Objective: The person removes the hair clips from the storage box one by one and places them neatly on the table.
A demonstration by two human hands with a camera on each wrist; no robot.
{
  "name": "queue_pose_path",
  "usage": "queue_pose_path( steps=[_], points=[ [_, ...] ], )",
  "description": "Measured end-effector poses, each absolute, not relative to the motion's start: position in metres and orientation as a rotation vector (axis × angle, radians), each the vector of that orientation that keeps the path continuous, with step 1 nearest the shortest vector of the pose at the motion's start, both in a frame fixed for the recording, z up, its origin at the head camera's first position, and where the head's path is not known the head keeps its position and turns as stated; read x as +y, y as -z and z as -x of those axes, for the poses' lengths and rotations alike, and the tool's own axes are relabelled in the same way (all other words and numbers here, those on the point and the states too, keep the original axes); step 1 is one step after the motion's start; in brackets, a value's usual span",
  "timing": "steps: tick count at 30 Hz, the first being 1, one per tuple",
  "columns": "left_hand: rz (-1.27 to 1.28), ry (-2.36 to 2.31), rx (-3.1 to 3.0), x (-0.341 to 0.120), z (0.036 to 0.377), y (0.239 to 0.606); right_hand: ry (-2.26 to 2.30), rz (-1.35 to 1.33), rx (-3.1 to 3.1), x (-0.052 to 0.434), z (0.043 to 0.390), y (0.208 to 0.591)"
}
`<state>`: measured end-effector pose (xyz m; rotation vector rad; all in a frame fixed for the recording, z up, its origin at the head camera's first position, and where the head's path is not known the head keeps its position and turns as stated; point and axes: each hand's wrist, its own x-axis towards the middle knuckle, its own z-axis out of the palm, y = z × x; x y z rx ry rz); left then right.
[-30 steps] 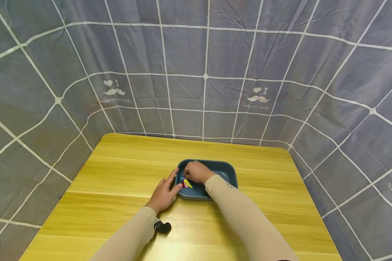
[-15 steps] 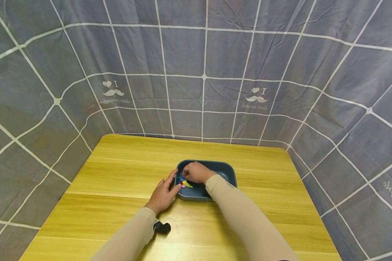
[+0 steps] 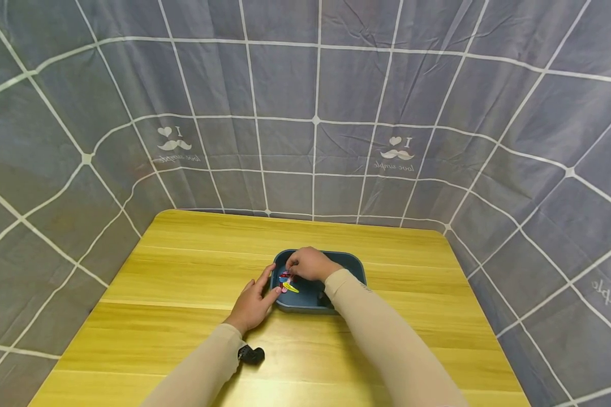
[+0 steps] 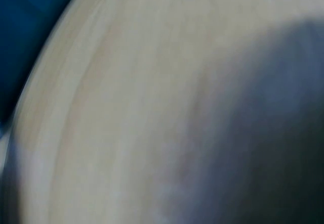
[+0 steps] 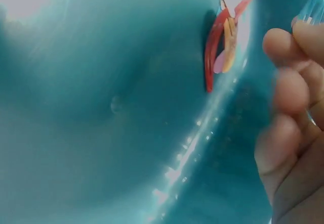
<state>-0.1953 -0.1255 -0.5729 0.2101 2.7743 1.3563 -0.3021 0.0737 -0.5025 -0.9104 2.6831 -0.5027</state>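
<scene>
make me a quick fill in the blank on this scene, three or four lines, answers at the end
1. The small coloured clips lie inside a dark blue ____.
2. The tray stands on a yellow wooden ____.
3. The left hand rests against the tray's ____ side.
4. The right hand reaches into the tray, its fingers curled just above the ____.

Missing words: tray; table; left; clips

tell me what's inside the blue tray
Small coloured clips, red, yellow and blue, lie at the tray's left end. The right hand reaches in over them, covering part of the floor.
</scene>
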Motion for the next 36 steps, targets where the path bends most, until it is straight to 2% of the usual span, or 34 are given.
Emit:
queue_pose_path(
  steps=[12,24,36],
  points=[
    [-0.162,-1.369,2.742,-0.125,0.196,0.574,0.818,0.743,2.672,0.102,0.298,0.474],
    [-0.163,-1.372,2.747,-0.127,0.199,0.574,1.11,0.379,2.729,0.18,0.304,0.447],
    [-0.224,-1.352,2.763,-0.127,0.202,0.573,1.214,0.133,2.757,0.26,0.303,0.479]
  ],
)
